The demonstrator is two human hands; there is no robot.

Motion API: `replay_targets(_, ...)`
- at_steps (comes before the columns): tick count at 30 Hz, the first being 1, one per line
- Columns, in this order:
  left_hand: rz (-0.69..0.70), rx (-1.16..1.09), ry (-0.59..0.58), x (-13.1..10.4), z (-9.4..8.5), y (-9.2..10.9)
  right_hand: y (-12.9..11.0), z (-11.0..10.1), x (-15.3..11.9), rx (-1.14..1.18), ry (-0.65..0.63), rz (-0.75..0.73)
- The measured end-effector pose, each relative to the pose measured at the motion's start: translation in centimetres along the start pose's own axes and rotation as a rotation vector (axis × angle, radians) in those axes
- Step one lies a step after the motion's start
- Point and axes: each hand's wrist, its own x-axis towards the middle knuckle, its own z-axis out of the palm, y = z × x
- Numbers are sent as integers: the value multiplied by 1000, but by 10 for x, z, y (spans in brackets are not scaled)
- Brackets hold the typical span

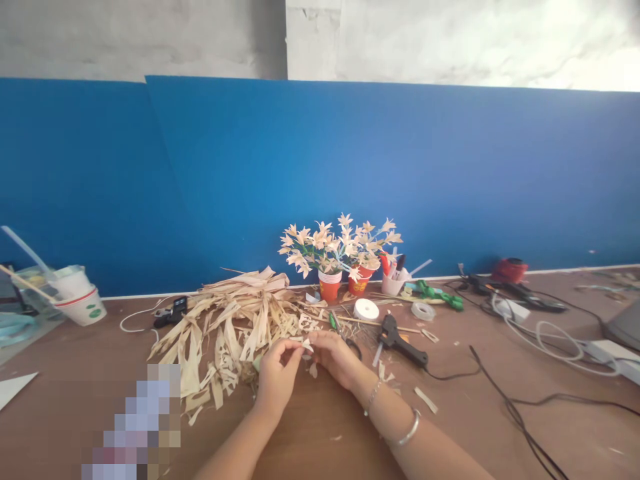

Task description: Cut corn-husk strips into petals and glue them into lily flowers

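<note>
Cream-coloured, the petal-like piece [307, 345] sat pinched in the left hand [276, 375] above the table [315, 440], the right hand [336, 360] curled beside it, grip unclear, and uneven pulling could have torn it.

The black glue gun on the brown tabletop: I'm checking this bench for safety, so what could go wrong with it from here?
The black, pistol-shaped glue gun lies near the bare right hand; if hot, which the picture cannot show, it could burn skin. Its thin black cord trails across the brown tabletop, so a snag might drag the gun. The tan, dry-looking leaf strips heaped nearby might scorch if a hot gun were knocked against them.
</note>
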Motion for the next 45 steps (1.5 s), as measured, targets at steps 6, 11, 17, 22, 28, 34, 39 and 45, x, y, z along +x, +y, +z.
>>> replay_targets(6,0,-6,-11,1,1,0,4,-3,2,4,-7,0)
replay_targets(11,-28,-47,-63,0,4,-4,5,-8,5,30,-11,-32)
replay_targets(17,-3,-75,-152,-2,4,-6,-2,-5,2,22,-19,-43)
replay_targets(22,17,-67,-215,-1,3,-6,-6,-2,0,-12,-15,-29)
replay_targets(28,-20,-90,-191,0,4,-6,-3,-3,2,-29,-29,-53)
replay_targets(34,-81,-136,-133,3,3,-8,2,-6,8,-117,112,-122)
replay_targets(39,-127,-158,-107,4,5,-10,-41,-19,6,-654,375,-149)
replay_targets(45,-307,-267,-145,3,8,-7,-108,-70,-39,-1840,601,212)
